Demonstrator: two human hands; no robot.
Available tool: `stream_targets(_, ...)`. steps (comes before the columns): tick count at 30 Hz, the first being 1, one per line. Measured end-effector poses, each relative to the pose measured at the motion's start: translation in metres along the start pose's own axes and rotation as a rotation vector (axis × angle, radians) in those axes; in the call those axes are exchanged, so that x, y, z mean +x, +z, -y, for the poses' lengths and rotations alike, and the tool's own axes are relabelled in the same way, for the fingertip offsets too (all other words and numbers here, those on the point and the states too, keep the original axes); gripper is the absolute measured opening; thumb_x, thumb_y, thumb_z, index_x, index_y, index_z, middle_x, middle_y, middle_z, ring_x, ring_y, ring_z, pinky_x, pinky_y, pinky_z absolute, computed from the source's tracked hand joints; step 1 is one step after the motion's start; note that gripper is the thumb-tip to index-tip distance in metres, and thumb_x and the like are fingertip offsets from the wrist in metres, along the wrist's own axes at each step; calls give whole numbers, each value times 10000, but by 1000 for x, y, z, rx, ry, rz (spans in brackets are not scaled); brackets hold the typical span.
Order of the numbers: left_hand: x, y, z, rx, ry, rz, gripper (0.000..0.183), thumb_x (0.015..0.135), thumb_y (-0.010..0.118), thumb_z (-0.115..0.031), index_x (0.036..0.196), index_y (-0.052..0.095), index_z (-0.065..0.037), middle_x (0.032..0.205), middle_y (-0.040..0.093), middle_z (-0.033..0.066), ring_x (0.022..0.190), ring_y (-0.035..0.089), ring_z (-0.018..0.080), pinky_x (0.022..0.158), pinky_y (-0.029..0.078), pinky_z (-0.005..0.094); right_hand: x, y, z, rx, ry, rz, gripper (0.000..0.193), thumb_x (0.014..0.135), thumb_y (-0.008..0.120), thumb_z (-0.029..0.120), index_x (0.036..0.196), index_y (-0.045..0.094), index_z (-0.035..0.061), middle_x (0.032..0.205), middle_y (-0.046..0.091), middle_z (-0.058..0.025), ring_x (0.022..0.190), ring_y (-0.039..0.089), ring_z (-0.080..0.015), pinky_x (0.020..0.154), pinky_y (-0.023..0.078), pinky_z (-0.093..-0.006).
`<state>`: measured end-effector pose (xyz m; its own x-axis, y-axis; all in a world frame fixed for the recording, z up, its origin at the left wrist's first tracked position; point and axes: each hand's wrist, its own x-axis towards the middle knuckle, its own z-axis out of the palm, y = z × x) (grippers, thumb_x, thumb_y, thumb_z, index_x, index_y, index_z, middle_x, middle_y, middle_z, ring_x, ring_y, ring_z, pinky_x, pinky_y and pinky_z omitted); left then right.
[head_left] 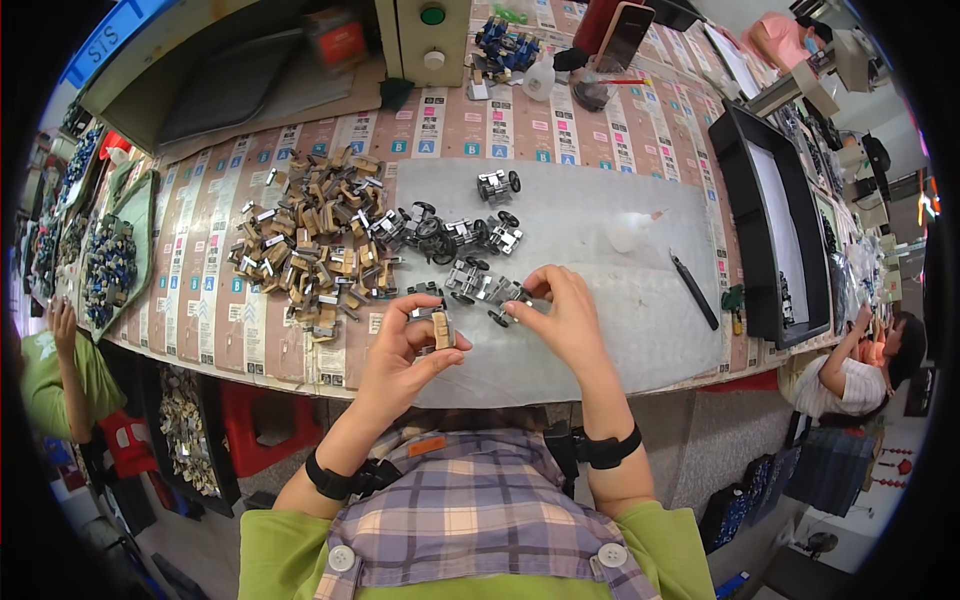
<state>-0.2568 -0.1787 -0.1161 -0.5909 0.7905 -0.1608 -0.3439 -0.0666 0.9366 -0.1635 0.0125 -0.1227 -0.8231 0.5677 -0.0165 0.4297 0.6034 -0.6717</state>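
Tan, metal-edged small block [441, 328] sits pinched in the left hand [405, 355]; at three o'clock, the right hand [565, 318] grasps a silver wheeled metal assembly [500, 293] over the grey surface [600, 270].

Rows of narrow white label strips [500, 125] with blue, pink and green squares cover the counter [640, 130]; a blue sign [105, 40] with white lettering stands at upper left

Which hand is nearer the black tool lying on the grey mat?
Right. The right hand is on the mat, left of the black tool; the left hand, holding a small tan part, is farther left still.
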Motion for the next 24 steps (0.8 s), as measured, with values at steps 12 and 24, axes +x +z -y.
stream_targets(12,10,3,-1,151,128,8,481,758,612,15,1142,333,-58,1027,584,139,998,555,181,819,433,269,-11,0,25,331,-9,-111,140,725,631,78,814,545,12,723,573,-77,678,561,-166,599,444,-268)
stream_targets(24,3,3,-11,20,34,62,504,750,652,-42,1152,351,-81,1044,580,158,1013,550,201,837,418,293,-14,-18,44,273,57,60,96,751,622,101,795,574,30,767,615,-124,626,608,-219,551,455,-280)
